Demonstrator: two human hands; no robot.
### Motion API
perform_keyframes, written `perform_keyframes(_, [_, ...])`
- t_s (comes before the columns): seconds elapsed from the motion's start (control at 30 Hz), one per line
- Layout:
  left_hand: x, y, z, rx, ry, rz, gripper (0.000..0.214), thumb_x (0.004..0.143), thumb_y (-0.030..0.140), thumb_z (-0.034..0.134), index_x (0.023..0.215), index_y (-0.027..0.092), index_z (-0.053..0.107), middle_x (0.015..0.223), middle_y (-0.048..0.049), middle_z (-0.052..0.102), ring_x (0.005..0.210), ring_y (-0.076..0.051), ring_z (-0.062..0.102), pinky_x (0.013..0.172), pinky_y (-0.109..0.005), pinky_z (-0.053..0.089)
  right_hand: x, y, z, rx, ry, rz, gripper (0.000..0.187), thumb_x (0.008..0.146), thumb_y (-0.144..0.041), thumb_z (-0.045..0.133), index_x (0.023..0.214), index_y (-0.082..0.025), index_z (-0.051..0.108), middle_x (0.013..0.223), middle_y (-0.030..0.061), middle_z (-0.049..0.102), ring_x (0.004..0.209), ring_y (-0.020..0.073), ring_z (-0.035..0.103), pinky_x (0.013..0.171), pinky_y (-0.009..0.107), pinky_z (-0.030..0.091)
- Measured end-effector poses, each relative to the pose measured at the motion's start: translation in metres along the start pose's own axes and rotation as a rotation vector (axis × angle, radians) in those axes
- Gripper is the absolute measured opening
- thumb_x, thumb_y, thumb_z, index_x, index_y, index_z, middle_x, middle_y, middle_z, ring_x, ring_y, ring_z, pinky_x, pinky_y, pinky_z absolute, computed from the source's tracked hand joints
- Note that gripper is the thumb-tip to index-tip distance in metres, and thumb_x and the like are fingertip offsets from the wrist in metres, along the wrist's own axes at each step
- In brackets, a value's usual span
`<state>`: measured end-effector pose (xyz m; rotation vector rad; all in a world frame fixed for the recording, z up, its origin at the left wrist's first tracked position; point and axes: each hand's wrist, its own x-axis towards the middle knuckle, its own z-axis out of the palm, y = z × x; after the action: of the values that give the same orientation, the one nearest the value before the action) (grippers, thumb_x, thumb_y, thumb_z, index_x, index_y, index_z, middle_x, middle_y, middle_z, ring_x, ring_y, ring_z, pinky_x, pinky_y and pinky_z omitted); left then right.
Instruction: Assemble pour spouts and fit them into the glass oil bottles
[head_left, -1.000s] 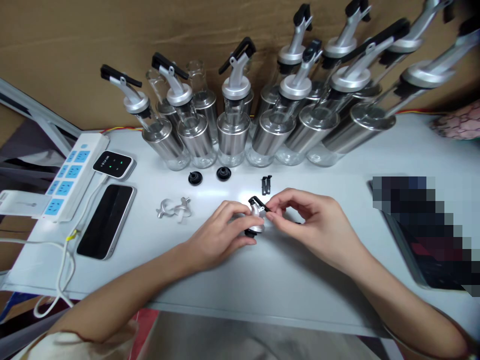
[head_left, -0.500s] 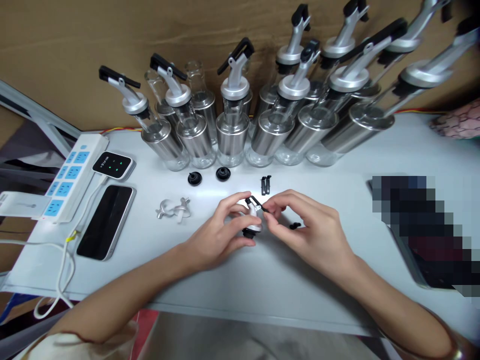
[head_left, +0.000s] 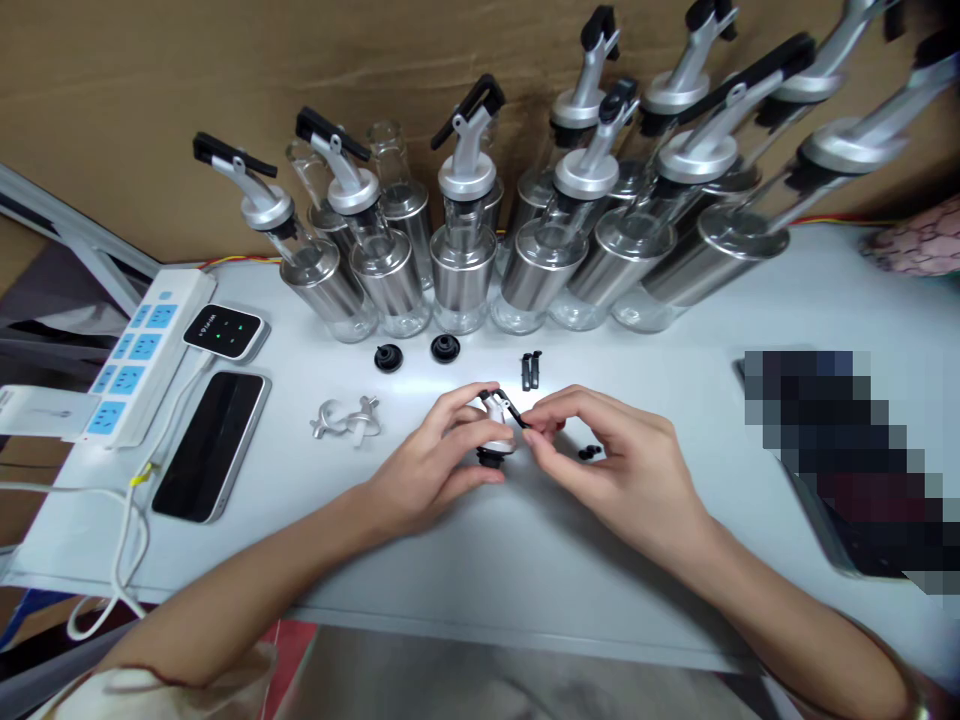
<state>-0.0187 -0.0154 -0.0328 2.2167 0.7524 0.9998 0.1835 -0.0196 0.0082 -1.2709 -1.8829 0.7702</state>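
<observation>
My left hand is closed around a small silver bottle pourer with a black stopper base, its index fingertip at the spout's top. A black flip lever slants down to the right from the spout, and the fingers of my right hand pinch its lower end. Beyond the hands lie two slim black levers. Small black pieces rest partly behind my right hand. To the left are silver pourer bodies and two round black stoppers.
Several glass-and-steel bottles with pourers line the back by a brown cardboard wall. A phone, a Wi-Fi device and a power strip are at left. A dark, pixelated flat object lies at right.
The pourer has moved slightly left and sits more upright in my left hand. The lever's outer end stays between my right fingers, and more of the lever shows.
</observation>
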Motion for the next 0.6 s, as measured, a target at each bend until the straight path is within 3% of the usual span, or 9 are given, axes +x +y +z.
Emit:
perform_keyframes(0.2, [-0.0006, 0.0003, 0.0011, 0.032, -0.016, 0.034, 0.025, 0.097, 0.032, 0.048, 0.119, 0.022, 0.048, 0.139, -0.0179, 0.040, 0.098, -0.018, 0.061, 0.085, -0.038, 0.057, -0.0022, 0.0086, 0.0018, 0.049, 0.074, 0.095, 0.008, 0.082, -0.017, 0.063, 0.086, -0.021, 0.069, 0.078, 0.0017, 0.072, 0.068, 0.0155, 0.066, 0.065, 0.028, 0.053])
perform_keyframes(0.4, [-0.0048, -0.0034, 0.0055, 0.126, 0.038, 0.046, 0.028, 0.094, 0.036, 0.053, 0.117, 0.021, 0.054, 0.157, -0.0164, 0.015, 0.119, -0.024, 0.052, 0.088, -0.038, 0.056, -0.0018, 0.0063, 0.0022, 0.085, 0.199, 0.035, 0.012, 0.082, -0.012, 0.063, 0.083, -0.023, 0.068, 0.080, 0.0016, 0.070, 0.071, 0.0156, 0.064, 0.067, 0.030, 0.052])
perform_keyframes(0.6, [-0.0048, -0.0030, 0.0047, 0.156, -0.050, 0.092, 0.026, 0.093, 0.035, 0.054, 0.114, 0.020, 0.056, 0.157, -0.0144, 0.016, 0.122, -0.025, 0.051, 0.091, -0.038, 0.055, -0.0025, 0.0062, 0.0044, 0.073, 0.161, 0.015, 0.012, 0.083, -0.011, 0.064, 0.085, -0.022, 0.068, 0.080, 0.0009, 0.069, 0.070, 0.0142, 0.064, 0.067, 0.028, 0.052])
